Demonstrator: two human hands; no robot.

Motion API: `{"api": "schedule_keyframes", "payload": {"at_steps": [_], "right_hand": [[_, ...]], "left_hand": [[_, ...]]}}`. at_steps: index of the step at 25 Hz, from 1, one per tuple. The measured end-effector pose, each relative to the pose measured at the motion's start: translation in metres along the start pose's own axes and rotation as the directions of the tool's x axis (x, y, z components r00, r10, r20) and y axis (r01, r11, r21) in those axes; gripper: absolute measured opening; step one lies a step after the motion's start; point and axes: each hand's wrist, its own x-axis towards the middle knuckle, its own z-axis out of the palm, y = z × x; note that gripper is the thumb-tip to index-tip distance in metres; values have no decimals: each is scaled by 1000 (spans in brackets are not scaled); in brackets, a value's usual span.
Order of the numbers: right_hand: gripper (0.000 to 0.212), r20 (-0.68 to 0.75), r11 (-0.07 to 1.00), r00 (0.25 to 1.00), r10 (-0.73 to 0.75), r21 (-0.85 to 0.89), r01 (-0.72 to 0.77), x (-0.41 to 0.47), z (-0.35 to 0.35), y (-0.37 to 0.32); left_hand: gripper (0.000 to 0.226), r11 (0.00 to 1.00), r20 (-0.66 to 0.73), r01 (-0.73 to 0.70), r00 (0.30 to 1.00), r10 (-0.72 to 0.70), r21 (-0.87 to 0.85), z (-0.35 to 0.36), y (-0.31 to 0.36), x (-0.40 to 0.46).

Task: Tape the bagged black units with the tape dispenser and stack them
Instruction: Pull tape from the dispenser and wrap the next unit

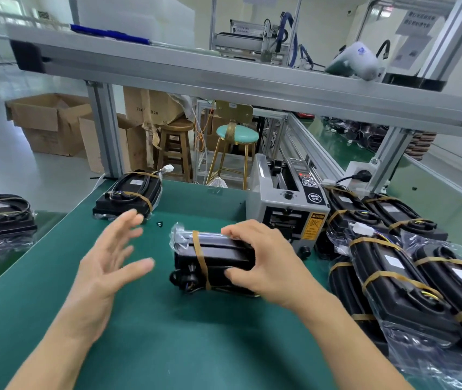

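Right hand on the bagged unit, left hand wide open beside it

The right hand (263, 260) grips a bagged black unit (213, 260) mid-table on the green mat (168, 347), fingers curled over its top and thumb on the near side. The left hand (106, 266) hovers just left of it, fingers spread, holding nothing. The tape dispenser (286, 201) sits right behind; more taped units (398, 266) are piled to the right.

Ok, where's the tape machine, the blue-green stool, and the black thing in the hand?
tape dispenser (286, 204), head view, on its grey top panel.
teal stool (237, 133), head view, on the round seat cushion.
bagged black unit (213, 256), head view, on its dark top, left of the right hand (263, 260).
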Motion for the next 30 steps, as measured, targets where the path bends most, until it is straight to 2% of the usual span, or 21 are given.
{"api": "schedule_keyframes", "payload": {"at_steps": [2, 3, 5, 8, 10, 12, 14, 16, 18, 20, 24, 28, 30], "right_hand": [[54, 57, 998, 998, -18, -65, 22, 2, 7, 1], [54, 66, 998, 998, -22, -54, 26, 2, 11, 1], [53, 64, 1000, 998, -24, -15, 25, 1, 16, 2], [52, 83, 999, 996, -15, 34, 12, 0, 15, 8], [53, 84, 997, 996, 1, 76, -8, -2, 14, 11], [54, 83, 994, 996, 17, 103, -25, -3, 14, 12], [54, 86, 995, 996, 15, 100, -24, -2, 13, 12], [54, 106, 995, 994, 19, 95, -30, 0, 12, 11], [54, 125, 995, 992, 27, 96, -39, 1, 11, 12], [53, 133, 995, 991, 31, 91, -43, 0, 10, 12], [49, 121, 994, 992, 29, 102, -41, 2, 9, 10], [47, 104, 995, 994, 25, 90, -35, 1, 12, 10], [48, 119, 997, 993, -7, 72, -2, 1, 13, 9]], "left_hand": [[71, 944, 131, -151, 984, 116, 294, 6, 9, 3], [64, 919, 181, -172, 977, 113, 354, 10, 10, 4], [48, 933, 180, -150, 979, 94, 326, 18, 9, 2], [20, 988, 60, -78, 996, 71, 137, 21, 8, 3], [14, 989, 27, -84, 996, 81, 124, 22, 9, 6], [26, 983, 114, -105, 989, 88, 152, 22, 12, 5], [36, 954, 266, -179, 957, 113, 239, 16, 17, 4], [25, 885, 375, -303, 913, 163, 353, 11, 21, 5], [9, 821, 406, -403, 883, 233, 404, 8, 26, 9], [5, 848, 376, -374, 897, 230, 374, 10, 26, 11], [13, 981, 227, -108, 971, 69, 161, 13, 15, 9], [5, 995, -5, -56, 998, 55, -78, 8, 10, 13], [18, 999, -33, -40, 999, 39, -32, 15, 6, 20]]}}
